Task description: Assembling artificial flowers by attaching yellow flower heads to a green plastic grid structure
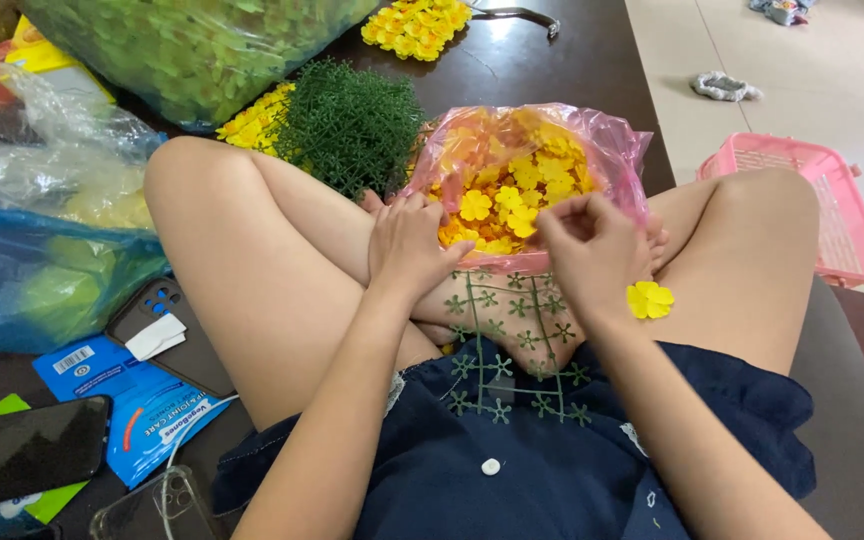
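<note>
On lap: green plastic grid (512,340) w/ star-shaped pegs, lying across crossed legs & dark blue shorts.
Left hand (409,245): fingers loosely curled, resting on upper edge of grid beside the bag; can't tell if anything is pinched in it.
Right hand (592,245): fingertips pinched together at bag mouth (whatever it holds is too small/hidden to make out).
Pink bag (542,150): open, between knees, full of yellow flowers (497,200), touching top of grid.
Loose flower (649,299): yellow, on right thigh, just beside right wrist.
Beyond bag: dark green mat (352,125); more yellow blooms either side.
Left side: phones, blue packet (137,400), plastic bags.
Right side: pink basket (812,200) on floor.
</note>
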